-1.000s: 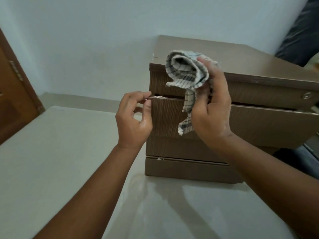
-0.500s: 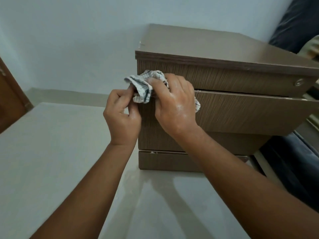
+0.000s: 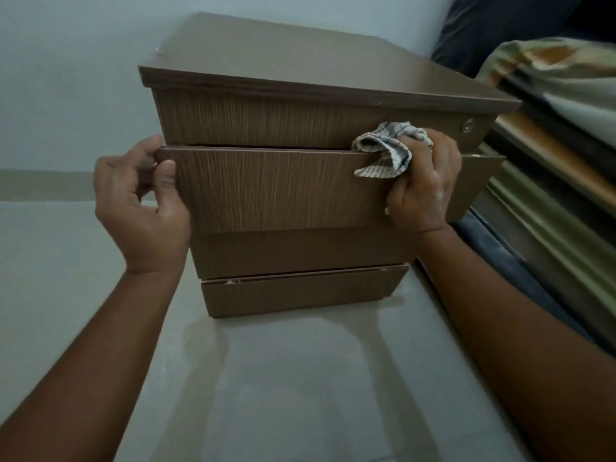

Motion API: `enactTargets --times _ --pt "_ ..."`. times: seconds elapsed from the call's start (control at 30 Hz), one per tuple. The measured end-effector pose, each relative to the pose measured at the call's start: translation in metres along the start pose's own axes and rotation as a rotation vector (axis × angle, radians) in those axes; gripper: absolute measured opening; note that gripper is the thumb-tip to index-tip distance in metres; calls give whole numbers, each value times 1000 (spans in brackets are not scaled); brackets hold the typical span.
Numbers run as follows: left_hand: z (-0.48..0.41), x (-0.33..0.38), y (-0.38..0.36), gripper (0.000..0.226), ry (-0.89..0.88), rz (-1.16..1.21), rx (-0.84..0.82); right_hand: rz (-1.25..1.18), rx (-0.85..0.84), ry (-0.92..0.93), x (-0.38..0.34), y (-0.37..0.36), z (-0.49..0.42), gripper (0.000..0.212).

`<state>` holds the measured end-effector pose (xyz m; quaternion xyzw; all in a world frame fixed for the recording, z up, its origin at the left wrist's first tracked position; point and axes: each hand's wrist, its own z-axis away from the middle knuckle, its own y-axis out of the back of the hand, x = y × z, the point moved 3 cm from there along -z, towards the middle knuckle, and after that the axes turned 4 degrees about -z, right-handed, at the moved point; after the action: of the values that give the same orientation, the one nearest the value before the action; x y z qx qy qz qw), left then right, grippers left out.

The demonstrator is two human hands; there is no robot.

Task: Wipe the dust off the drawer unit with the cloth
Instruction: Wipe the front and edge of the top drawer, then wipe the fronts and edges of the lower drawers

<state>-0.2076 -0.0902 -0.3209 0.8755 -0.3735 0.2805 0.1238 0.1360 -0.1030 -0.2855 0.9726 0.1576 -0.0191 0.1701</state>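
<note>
A brown wood-grain drawer unit [image 3: 300, 78] stands on the pale floor in front of me. Its middle drawer [image 3: 273, 191] is pulled out a little. My left hand [image 3: 140, 208] pinches the left end of that drawer's front, thumb on the face and fingers behind the edge. My right hand [image 3: 423, 185] presses a bunched checked cloth [image 3: 386, 148] onto the top edge of the drawer front near its right end. A round lock [image 3: 467, 125] sits at the right of the top drawer front. The bottom drawer [image 3: 300, 291] is closed.
A pale wall [image 3: 66, 78] rises behind the unit, with a skirting band at the floor. To the right lies a bed edge with a dark mattress and patterned bedding [image 3: 560, 95], close to the unit's right side. Bare glossy floor [image 3: 283, 395] spreads in front.
My right hand slid the cloth along the middle drawer's top edge from the left end to the right end. My left hand kept its hold on the drawer's left end. The camera turned rightwards.
</note>
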Motion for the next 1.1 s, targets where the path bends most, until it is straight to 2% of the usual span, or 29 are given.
enactTargets --times 0.3,0.4,0.47,0.53,0.6,0.63,0.67,0.73,0.87,0.97,1.1 --pt "2 -25 -8 28 41 -42 -91 75 70 -151 74 37 3 25" --pt "6 -28 -8 34 13 -57 -103 57 89 -401 89 43 5 33" --pt "9 -25 -7 37 -9 -34 -88 -17 165 -600 88 44 6 37" --pt "10 -18 -5 37 -44 -8 -63 -127 308 -827 84 45 8 42" --pt "10 -13 -3 37 -83 -29 -38 -259 520 -1062 84 46 10 45" --pt "10 -13 -3 37 -98 -45 -28 -314 640 -1098 84 47 10 45" --pt "9 -13 -3 36 -108 -55 -19 -345 734 -1059 83 49 9 45" --pt "5 -15 -4 34 -116 -51 -13 -337 775 -907 73 52 4 47" --pt "-3 -14 -9 34 -140 -57 -32 -398 678 -576 33 40 -16 46" --pt "-10 -13 -11 35 -86 -35 -60 -458 553 -348 -13 23 -22 39" --pt "-13 -9 -6 37 -99 -55 -121 -630 373 -179 -74 -17 -16 34"
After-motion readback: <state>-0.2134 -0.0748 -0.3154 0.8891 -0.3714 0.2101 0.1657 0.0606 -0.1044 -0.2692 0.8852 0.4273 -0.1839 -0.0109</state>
